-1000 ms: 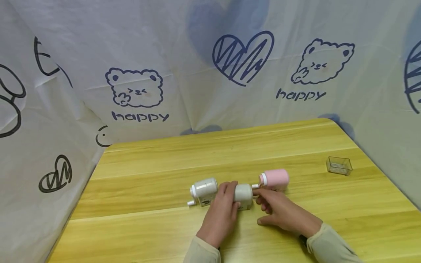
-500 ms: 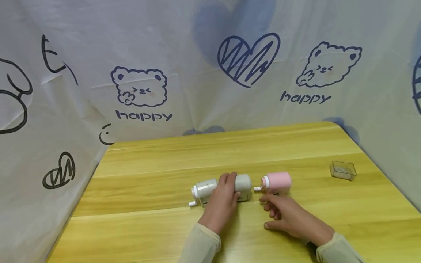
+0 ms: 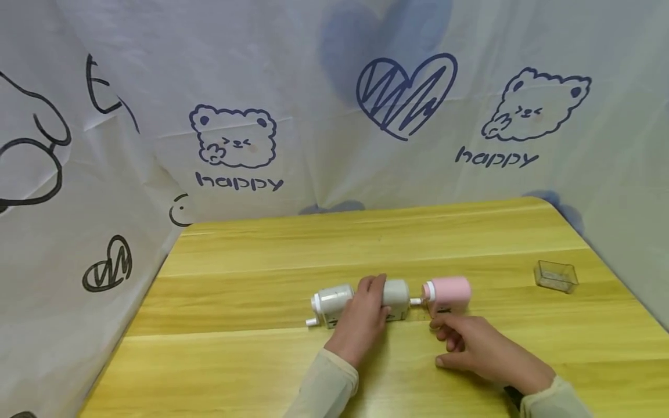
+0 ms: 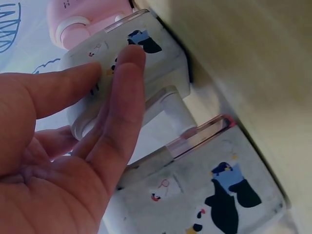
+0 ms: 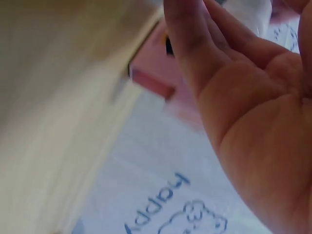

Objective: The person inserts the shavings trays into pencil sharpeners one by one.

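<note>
Three hand-crank pencil sharpeners stand in a row on the table. My left hand (image 3: 360,319) grips the middle grey sharpener (image 3: 395,299), with fingers over its top and the thumb on its near side. The left wrist view shows that sharpener (image 4: 168,63) between thumb and fingers, its penguin-like prints partly covered. To its left is a similar grey sharpener (image 3: 334,299) with a white crank. The pink sharpener (image 3: 452,293) stands at the right, its crank pointing at the middle one. My right hand (image 3: 483,348), fingers loosely bent and holding nothing, hovers just in front of the pink sharpener.
A small clear rectangular box (image 3: 556,276) sits near the right edge of the wood-grain table (image 3: 251,371). White cloth (image 3: 324,157) with bear and heart drawings hangs behind and at both sides.
The middle sharpener has moved back under my left hand, more in line with the other two. My right hand has left its right end and drawn rightward to the pink sharpener.
</note>
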Tool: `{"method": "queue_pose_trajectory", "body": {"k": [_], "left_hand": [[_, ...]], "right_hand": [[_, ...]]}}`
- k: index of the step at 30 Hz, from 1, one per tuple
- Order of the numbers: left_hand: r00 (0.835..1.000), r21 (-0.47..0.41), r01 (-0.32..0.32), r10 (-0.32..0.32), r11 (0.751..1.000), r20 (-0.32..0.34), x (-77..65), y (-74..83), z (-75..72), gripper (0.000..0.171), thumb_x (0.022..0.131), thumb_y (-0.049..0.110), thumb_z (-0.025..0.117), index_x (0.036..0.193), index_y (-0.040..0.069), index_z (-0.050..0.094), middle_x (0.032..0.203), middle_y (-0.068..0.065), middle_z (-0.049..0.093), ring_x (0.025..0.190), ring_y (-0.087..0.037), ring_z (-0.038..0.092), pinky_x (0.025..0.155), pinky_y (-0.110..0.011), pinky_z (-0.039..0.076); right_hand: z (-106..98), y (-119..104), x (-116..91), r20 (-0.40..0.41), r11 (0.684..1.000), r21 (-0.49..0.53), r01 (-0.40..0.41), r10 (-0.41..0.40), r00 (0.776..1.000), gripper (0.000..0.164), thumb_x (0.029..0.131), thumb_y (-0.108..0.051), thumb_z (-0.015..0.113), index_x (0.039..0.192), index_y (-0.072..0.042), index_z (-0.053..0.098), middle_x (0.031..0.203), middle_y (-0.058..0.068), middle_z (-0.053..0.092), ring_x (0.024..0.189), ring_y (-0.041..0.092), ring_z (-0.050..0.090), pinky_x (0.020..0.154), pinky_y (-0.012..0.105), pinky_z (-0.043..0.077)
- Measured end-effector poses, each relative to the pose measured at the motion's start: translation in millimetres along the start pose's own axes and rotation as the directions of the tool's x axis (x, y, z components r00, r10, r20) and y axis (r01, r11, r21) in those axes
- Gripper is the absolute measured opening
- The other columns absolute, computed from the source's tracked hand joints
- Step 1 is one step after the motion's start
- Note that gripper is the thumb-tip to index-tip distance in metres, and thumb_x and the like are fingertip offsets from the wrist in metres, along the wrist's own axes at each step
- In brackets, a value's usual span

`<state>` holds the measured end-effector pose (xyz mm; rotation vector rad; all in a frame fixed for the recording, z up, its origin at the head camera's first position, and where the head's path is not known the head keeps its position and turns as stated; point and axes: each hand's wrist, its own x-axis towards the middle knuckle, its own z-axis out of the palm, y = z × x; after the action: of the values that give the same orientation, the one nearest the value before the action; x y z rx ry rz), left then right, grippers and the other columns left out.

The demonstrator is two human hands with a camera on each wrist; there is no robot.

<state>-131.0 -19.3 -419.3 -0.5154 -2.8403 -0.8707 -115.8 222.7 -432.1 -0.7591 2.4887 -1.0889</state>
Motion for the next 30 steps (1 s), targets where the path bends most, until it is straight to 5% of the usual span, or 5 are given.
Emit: {"method": "queue_pose_trajectory", "body": {"k": [10,19,22,26,30], "left_hand": [[0.995,0.001,-0.027,0.027,1.000,-0.099,-10.2,1.3,0.7,0.062,0.091,0.019,0.064,0.145,0.007,0.037,0.140,-0.015,0.045,0.103,-0.028,0.061,0.084,-0.034,0.051],[0.964,-0.070,-0.130,0.110,0.989,-0.242,-39.9,1.3,-6.3,0.054,0.090,0.019,0.065,0.138,0.006,0.045,0.131,-0.009,0.050,0.072,-0.001,0.054,0.064,-0.015,0.046],[0.953,-0.138,-0.158,0.115,0.978,-0.279,-47.5,0.4,-4.5,0.052,0.090,0.017,0.066,0.136,0.005,0.046,0.128,-0.008,0.051,0.067,0.004,0.048,0.059,-0.011,0.041],[0.945,-0.174,-0.175,0.116,0.969,-0.304,-52.9,-0.6,-0.2,0.051,0.089,0.016,0.066,0.134,0.004,0.047,0.124,-0.008,0.053,0.068,0.004,0.048,0.059,-0.010,0.041],[0.950,-0.181,-0.179,0.122,0.967,-0.288,-54.8,-1.3,5.0,0.050,0.089,0.017,0.066,0.134,0.004,0.047,0.123,-0.008,0.053,0.069,0.005,0.049,0.061,-0.009,0.041]], "right_hand": [[-57.6,16.1,-33.1,-0.154,0.973,-0.156,-0.172,0.148,0.977,0.053,0.086,-0.043,0.067,0.123,-0.006,0.058,0.098,-0.003,0.061,0.079,0.004,0.056,0.066,0.027,0.049],[-110.9,53.6,-45.4,-0.504,0.874,-0.314,-0.371,0.178,0.845,0.077,0.086,-0.049,0.066,0.133,0.007,0.043,0.118,0.029,0.051,0.093,0.041,0.055,0.069,0.051,0.048],[-119.7,69.5,-43.6,-0.568,0.863,-0.313,-0.396,0.164,0.807,0.087,0.086,-0.045,0.067,0.141,0.010,0.029,0.129,0.041,0.036,0.111,0.057,0.038,0.088,0.066,0.035],[-129.2,88.2,-44.1,-0.568,0.872,-0.291,-0.394,0.174,0.804,0.100,0.084,-0.043,0.069,0.147,0.008,0.012,0.137,0.045,0.020,0.124,0.063,0.013,0.099,0.073,0.002],[-136.2,103.3,-46.3,-0.511,0.864,-0.314,-0.392,0.194,0.838,0.103,0.083,-0.043,0.071,0.146,0.011,0.010,0.135,0.047,0.021,0.122,0.064,0.015,0.097,0.075,0.002]]}}
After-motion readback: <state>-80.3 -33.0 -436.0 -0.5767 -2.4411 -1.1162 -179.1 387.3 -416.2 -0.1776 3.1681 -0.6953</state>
